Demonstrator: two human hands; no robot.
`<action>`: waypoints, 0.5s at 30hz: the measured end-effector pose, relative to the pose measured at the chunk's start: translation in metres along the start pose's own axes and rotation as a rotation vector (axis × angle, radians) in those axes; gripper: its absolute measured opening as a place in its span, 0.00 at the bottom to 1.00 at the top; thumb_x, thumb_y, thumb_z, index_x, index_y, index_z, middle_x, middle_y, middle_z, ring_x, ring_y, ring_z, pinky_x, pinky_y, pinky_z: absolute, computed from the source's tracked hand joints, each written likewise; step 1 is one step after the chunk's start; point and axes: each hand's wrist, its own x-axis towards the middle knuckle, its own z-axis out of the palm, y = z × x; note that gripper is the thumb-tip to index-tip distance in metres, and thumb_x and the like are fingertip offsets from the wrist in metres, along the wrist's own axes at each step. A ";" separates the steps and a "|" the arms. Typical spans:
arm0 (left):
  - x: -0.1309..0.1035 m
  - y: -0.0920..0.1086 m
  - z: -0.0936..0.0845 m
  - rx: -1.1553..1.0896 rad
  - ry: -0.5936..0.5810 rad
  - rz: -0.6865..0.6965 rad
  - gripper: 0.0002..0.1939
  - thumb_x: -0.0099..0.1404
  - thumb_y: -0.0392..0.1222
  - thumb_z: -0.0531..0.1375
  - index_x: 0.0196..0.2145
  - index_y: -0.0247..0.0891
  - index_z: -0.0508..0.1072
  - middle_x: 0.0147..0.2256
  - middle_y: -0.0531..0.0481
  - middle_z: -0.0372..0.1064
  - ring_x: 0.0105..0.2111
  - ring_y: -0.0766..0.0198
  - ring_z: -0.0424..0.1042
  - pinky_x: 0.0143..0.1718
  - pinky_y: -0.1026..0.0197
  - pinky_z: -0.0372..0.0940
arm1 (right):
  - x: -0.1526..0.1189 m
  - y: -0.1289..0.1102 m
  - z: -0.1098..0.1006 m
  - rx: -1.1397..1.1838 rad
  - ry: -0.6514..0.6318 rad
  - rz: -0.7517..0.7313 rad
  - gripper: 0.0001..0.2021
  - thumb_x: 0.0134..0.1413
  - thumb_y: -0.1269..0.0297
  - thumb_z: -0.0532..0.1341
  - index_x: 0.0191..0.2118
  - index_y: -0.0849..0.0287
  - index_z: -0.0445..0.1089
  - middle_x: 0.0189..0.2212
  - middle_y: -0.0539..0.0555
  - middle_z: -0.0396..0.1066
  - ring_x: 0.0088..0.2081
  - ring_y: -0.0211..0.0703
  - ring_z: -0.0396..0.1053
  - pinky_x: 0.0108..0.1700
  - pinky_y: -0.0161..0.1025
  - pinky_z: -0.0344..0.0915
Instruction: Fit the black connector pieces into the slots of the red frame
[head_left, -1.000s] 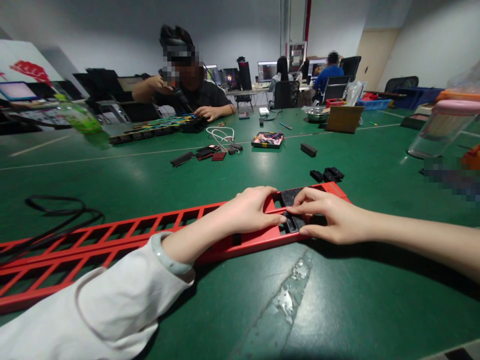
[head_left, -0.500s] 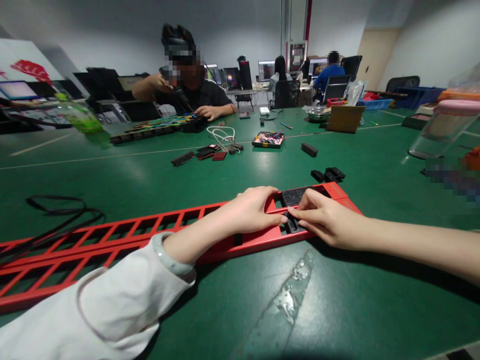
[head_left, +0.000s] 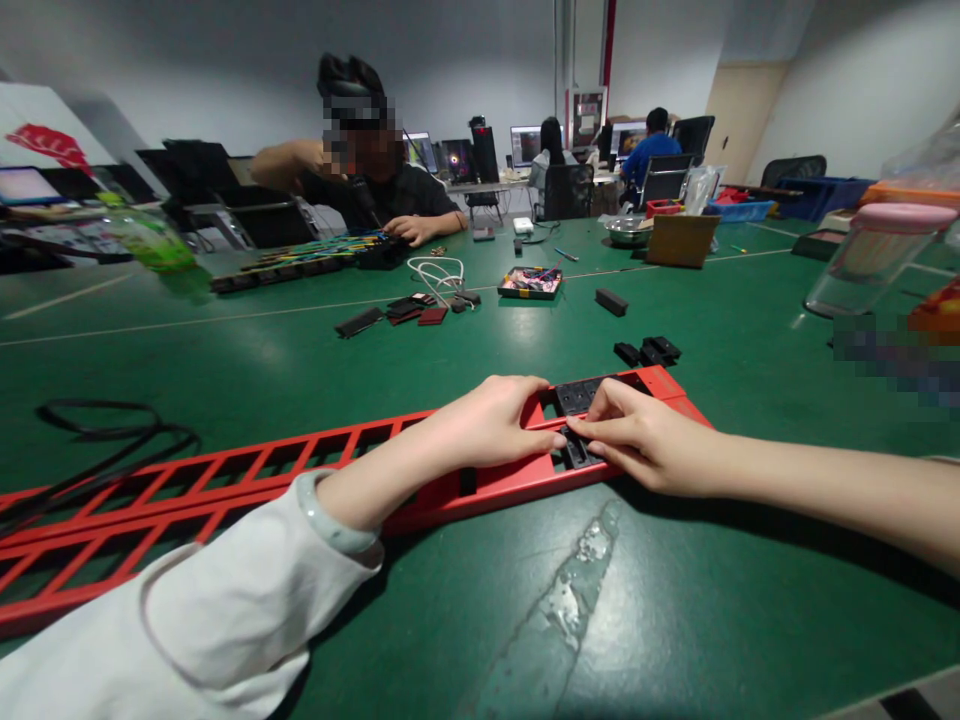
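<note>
A long red slotted frame (head_left: 501, 491) lies aslant across the green table. My left hand (head_left: 499, 425) is wrapped over it near its right end, thumb beside a near-row slot and fingers across the far rail. In that slot sits a black plastic module (head_left: 576, 450), with the fingertips of my right hand (head_left: 649, 440) pinched on its right side. My right hand hides part of the module. Behind, in the far row, another black module (head_left: 576, 398) with small holes fills its opening.
Several loose black modules (head_left: 652, 350) lie beyond the frame's right end. A black cable (head_left: 120, 430) crosses its left part. Farther back are a tray of small parts (head_left: 530, 283), a black block (head_left: 611, 301) and a clear jar (head_left: 870, 265). A co-worker (head_left: 360, 180) sits opposite.
The whole view has shifted slightly. My two hands keep nearly the same hold on the frame and the module. Across the table, the co-worker's raised arm has moved a little.
</note>
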 end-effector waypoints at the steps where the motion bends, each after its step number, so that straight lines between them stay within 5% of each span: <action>1: 0.000 0.000 0.000 0.002 0.000 0.005 0.27 0.55 0.53 0.57 0.49 0.36 0.65 0.43 0.44 0.68 0.41 0.57 0.68 0.41 0.62 0.61 | 0.000 0.000 0.000 0.004 0.000 0.000 0.14 0.57 0.67 0.49 0.45 0.62 0.67 0.33 0.57 0.58 0.35 0.40 0.60 0.37 0.40 0.64; 15: 0.002 0.001 -0.002 0.012 0.002 0.014 0.28 0.55 0.53 0.56 0.50 0.35 0.64 0.45 0.44 0.67 0.43 0.57 0.68 0.42 0.62 0.60 | 0.000 0.002 -0.002 0.049 0.003 0.018 0.14 0.57 0.66 0.50 0.46 0.62 0.66 0.34 0.58 0.59 0.36 0.41 0.61 0.39 0.42 0.65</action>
